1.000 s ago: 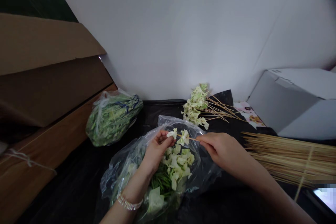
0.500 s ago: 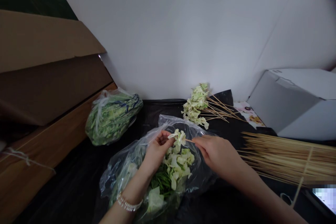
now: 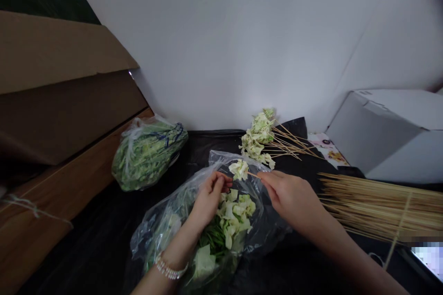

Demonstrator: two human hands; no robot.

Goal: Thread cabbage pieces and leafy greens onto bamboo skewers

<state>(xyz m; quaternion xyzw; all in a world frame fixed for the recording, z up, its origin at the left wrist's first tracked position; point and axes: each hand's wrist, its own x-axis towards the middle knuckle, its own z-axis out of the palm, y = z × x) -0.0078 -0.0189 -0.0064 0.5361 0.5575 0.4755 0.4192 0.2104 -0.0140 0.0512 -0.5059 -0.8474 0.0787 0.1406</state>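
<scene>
My right hand pinches a thin wooden skewer that points left. Pale green cabbage pieces are bunched on the skewer's tip. My left hand, with a beaded bracelet at the wrist, is just left of that cabbage and apart from it. Its fingers are loosely curled, and I see nothing in them. Below both hands lies an opened clear plastic bag. Inside it are loose cabbage leaves and dark green stalks.
Cabbage skewers lie piled by the wall, sticks rightward. A bundle of bare skewers is at right, below a white box. On the left are a tied bag of greens and a cardboard box. Black sheeting covers the surface.
My left hand has let go of the cabbage and drawn slightly down and away. The skewer with its cabbage has risen slightly and moved right, in my right hand.
</scene>
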